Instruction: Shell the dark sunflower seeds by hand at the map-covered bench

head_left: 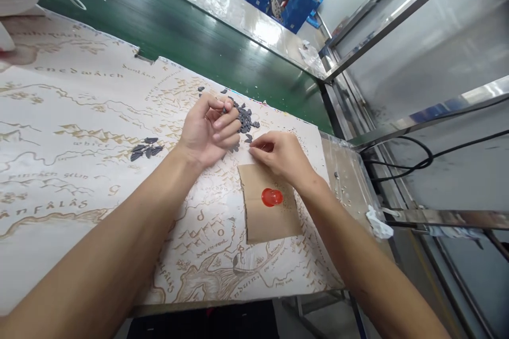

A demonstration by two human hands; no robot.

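Note:
My left hand (212, 130) is turned palm up with its fingers curled. Its thumb and forefinger pinch a small dark grey piece (225, 109), mostly hidden by the fingertips. Behind these fingers lies a pile of dark grey plastic-looking pieces (244, 118). My right hand (282, 156) reaches down over the upper edge of a brown cardboard piece (258, 225). Its thumb and forefinger tips come together beside a single dark piece (248, 138); whether they grip anything I cannot make out. On the cardboard sits a shiny red blob or small red dish (272, 197).
A smaller group of dark pieces (146, 149) lies left on the map-printed sheet (79, 169). Beyond runs a green belt (178, 26). A metal frame (421, 122) with black cables stands right. Part of another hand (18, 56) shows at the far left.

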